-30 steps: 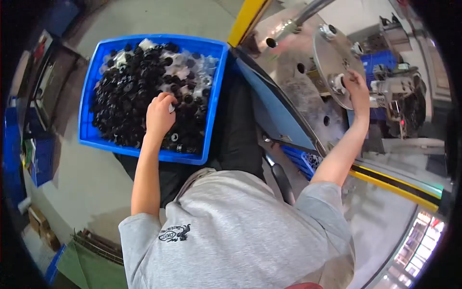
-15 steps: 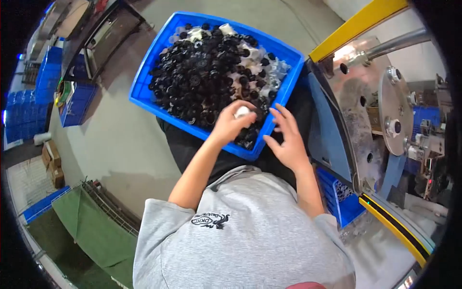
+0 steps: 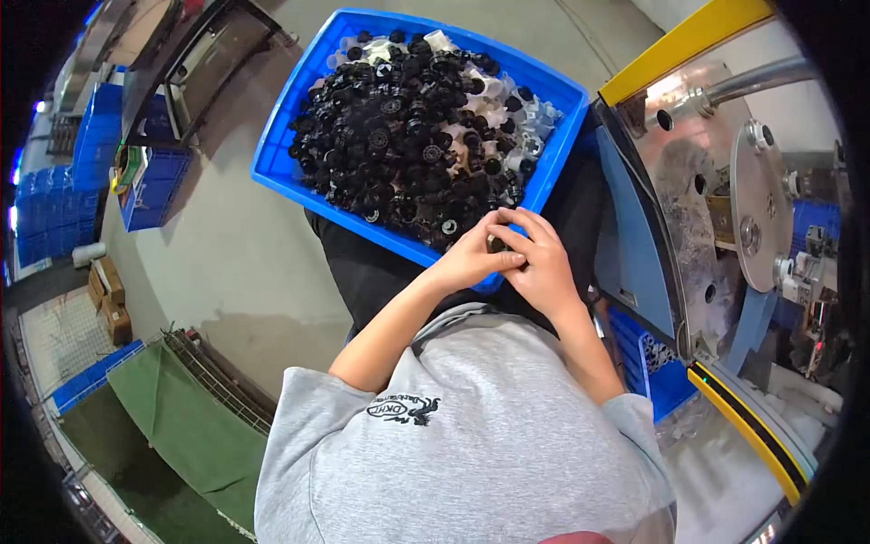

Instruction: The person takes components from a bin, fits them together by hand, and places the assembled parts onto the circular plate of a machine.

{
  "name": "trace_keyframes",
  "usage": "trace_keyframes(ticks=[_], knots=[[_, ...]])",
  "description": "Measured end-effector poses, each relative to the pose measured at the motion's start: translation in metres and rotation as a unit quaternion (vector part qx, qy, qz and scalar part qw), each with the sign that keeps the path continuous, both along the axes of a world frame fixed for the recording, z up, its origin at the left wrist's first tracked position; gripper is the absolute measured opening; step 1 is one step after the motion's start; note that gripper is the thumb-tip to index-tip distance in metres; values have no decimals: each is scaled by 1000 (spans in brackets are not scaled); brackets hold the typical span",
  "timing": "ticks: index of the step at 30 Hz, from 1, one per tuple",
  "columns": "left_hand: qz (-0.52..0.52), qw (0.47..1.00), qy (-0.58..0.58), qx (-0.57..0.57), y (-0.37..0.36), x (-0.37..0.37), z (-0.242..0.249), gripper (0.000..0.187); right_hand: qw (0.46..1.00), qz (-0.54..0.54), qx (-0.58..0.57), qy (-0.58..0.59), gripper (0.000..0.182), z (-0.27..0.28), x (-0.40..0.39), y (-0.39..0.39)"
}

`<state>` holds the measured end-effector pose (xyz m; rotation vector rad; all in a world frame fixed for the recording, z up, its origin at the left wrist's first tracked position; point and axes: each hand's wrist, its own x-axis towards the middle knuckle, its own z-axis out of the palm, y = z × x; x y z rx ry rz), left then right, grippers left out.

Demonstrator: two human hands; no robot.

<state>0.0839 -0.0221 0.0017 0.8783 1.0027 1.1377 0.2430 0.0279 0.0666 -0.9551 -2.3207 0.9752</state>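
My left hand [image 3: 469, 260] and my right hand [image 3: 547, 272] meet above the near right corner of a blue plastic crate [image 3: 304, 186]. Fingers of both hands are curled in toward each other. A small dark patch shows between them, but whatever they grip is mostly covered. The crate rests by my lap, heaped with small black plastic fittings [image 3: 381, 136]. White and translucent pieces [image 3: 530, 122] lie along its right side.
A machine with a round metal plate [image 3: 759, 199] and a yellow frame [image 3: 689, 50] stands close on my right. Below it sits another blue bin [image 3: 666, 385]. Left are stacked blue crates [image 3: 54, 218], cardboard boxes [image 3: 109, 295] and a green cloth cover [image 3: 181, 408].
My left hand has moved right and toward me from the heap, bringing a white piece to my right hand. The hands are now joined, and the white piece is hidden.
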Motion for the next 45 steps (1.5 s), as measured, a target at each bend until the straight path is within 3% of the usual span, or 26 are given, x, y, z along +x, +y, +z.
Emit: trace_keyframes(ticks=[3, 7, 10, 12, 14, 15, 16, 17, 19, 20, 22, 24, 27, 29, 32, 33, 37, 43, 45], knots=[[1, 1000, 22, -3, 7, 2, 3, 78, 999, -23, -48, 6, 53, -2, 2, -2], [-127, 957, 252, -59, 19, 1, 48, 90, 980, -90, -178, 15, 52, -25, 27, -3], [-139, 942, 302, 57, 34, 5, 41, 83, 967, -138, -208, 46, 52, -5, 45, 13], [-190, 851, 467, 149, 60, -9, 31, 61, 948, -201, -233, 77, 52, 15, 69, 25], [-77, 789, 549, 266, 85, -31, 8, 47, 945, -292, -94, 111, 49, 33, 112, 47], [-76, 766, 588, 249, 93, -41, 13, 43, 924, -327, -64, 188, 47, 45, 138, 61], [-51, 705, 651, 276, 97, -50, 5, 39, 896, -357, -33, 264, 45, 59, 166, 72], [-19, 638, 709, 301, 98, -61, -10, 35, 859, -462, -30, 221, 38, 77, 197, 76], [-130, 523, 780, 318, 101, -85, -27, 24, 771, -601, 105, 184, 32, 112, 230, 89], [-126, 520, 780, 325, 102, -83, -39, 24, 760, -575, 177, 246, 30, 116, 246, 100], [-164, 487, 816, 266, 103, -81, -57, 20, 778, -589, 132, 178, 29, 118, 283, 114], [-177, 497, 814, 245, 100, -74, -54, 17, 843, -533, -35, 58, 27, 121, 296, 119], [-150, 511, 806, 258, 98, -78, -59, 18, 898, -439, 6, 32, 25, 100, 315, 123], [-140, 537, 796, 242, 90, -80, -50, 21, 897, -433, -79, 47, 25, 115, 302, 115], [-138, 618, 742, 218, 71, -79, -35, 31, 877, -459, -111, 87, 25, 111, 301, 116], [-132, 619, 745, 208, 64, -78, -33, 31, 878, -458, -110, 87, 25, 112, 301, 116], [16, 810, 582, 69, 30, -76, -29, 47, 872, -476, -94, 65, 27, 121, 284, 111], [52, 840, 529, 105, 27, -78, -32, 51, 908, -402, -89, 84, 33, 103, 318, 128], [70, 834, 529, 139, 27, -78, -20, 52, 872, -490, -1, 2, 35, 121, 291, 119]])
